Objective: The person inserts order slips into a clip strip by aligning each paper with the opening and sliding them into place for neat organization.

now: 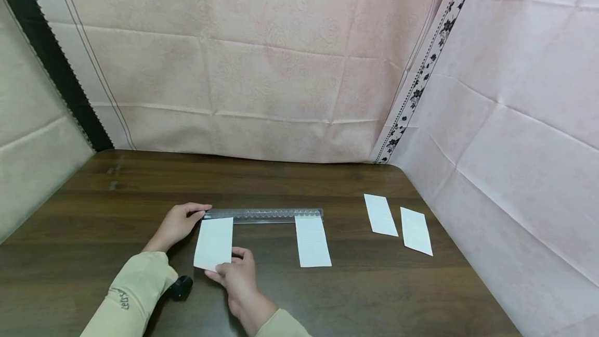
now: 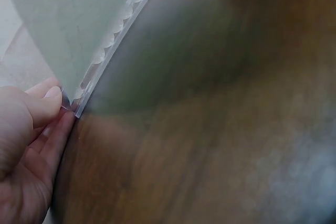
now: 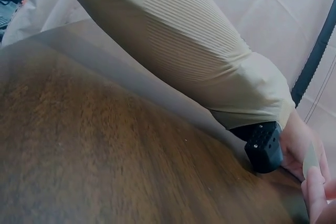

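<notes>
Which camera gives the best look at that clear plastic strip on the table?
The head view: it shows the clear plastic strip along nearly its full length. The left wrist view shows only part of it, close up, with the left hand pinching one end. In the right wrist view I cannot make it out.

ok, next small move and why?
Probably have the right hand ease the white rectangular card it pinches farther up the clear plastic strip: its top appears lower than that of the second white card at the strip's right end, and the left hand pinches the left end.
</notes>
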Demonstrator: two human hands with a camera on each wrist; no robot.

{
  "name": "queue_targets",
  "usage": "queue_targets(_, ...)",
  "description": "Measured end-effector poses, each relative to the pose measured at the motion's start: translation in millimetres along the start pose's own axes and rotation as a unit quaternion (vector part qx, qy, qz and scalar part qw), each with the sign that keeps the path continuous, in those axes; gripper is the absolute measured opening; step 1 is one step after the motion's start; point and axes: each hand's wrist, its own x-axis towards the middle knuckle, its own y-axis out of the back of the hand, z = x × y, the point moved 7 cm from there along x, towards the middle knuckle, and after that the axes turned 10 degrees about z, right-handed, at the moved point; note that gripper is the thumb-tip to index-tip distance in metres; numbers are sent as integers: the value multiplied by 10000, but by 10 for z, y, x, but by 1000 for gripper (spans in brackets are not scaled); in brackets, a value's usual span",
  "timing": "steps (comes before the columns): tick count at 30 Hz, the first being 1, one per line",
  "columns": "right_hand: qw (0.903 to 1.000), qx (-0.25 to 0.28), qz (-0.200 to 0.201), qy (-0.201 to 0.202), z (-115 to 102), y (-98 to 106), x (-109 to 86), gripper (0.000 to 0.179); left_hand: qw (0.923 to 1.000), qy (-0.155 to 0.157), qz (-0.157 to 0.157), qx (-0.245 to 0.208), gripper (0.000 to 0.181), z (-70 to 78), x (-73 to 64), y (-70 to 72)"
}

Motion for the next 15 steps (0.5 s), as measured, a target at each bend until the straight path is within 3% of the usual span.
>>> queue_targets(15,9999,121,89,-20,9,-76,10,49,10000,59,30,-52,24,18,-4,4)
